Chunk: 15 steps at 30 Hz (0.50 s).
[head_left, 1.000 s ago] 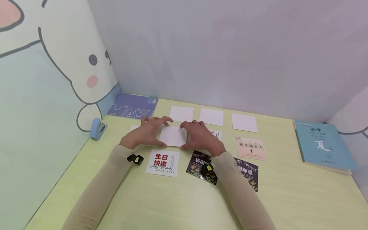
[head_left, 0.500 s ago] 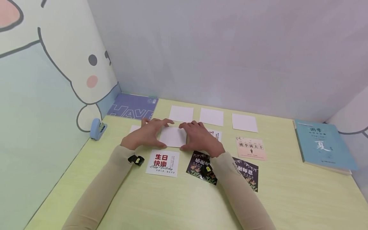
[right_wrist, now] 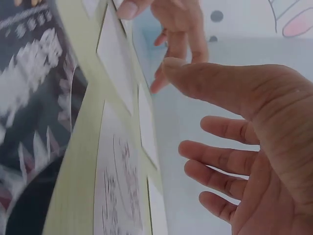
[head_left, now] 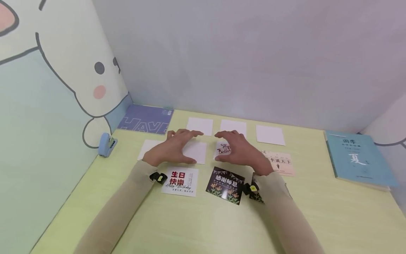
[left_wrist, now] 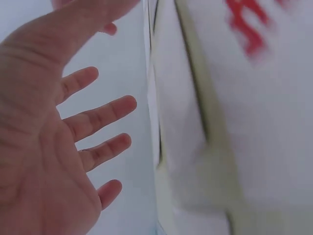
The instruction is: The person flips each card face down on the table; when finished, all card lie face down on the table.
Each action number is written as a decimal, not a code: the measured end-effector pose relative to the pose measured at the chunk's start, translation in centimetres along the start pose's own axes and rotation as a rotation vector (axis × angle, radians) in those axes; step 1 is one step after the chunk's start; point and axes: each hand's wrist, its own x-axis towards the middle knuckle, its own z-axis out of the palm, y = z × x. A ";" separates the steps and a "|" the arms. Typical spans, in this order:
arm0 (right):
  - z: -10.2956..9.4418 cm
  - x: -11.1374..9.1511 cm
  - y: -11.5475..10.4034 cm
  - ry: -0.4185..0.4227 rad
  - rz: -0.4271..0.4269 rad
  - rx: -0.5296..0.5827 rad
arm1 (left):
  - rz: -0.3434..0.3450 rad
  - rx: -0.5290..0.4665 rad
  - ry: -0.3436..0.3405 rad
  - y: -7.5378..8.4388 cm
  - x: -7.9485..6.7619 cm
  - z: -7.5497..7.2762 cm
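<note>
My left hand [head_left: 172, 149], fingers spread and holding nothing, hovers over the left part of a blank white card [head_left: 198, 151] in the middle row. Another blank card [head_left: 147, 146] shows partly behind that wrist. My right hand [head_left: 242, 151] hangs with fingers apart over a white card with "Happy Birthday" lettering [head_left: 221, 150], covering its right side. Both palms face each other across a gap. In the right wrist view, the right fingers [right_wrist: 220, 159] stand clear of the cards. Nearer lie a red-lettered birthday card [head_left: 180, 181] and a black flowered card [head_left: 225, 185].
Blank white cards [head_left: 270, 135] line the back of the table [head_left: 196, 225]. A pink card [head_left: 282, 164] and a second black card [head_left: 255, 197] lie partly under the right arm. A blue stapler [head_left: 106, 144], purple notebook [head_left: 146, 120] and teal book [head_left: 360, 155] sit toward the sides.
Both hands have left the edges of the middle blank card and come up. The right hand has moved right, uncovering part of the Happy Birthday card; the left has shifted slightly right.
</note>
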 end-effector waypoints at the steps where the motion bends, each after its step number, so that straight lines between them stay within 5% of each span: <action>1: -0.1 -0.3 0.4 0.001 0.008 0.002 | 0.016 0.002 -0.001 0.4 0.5 0.1; 7: -0.4 -2.1 2.9 0.012 0.065 -0.018 | 0.082 -0.017 -0.042 3.2 3.6 1.2; 15: -1.2 -3.3 4.7 -0.041 0.164 -0.096 | 0.034 0.013 -0.130 5.8 6.3 2.1</action>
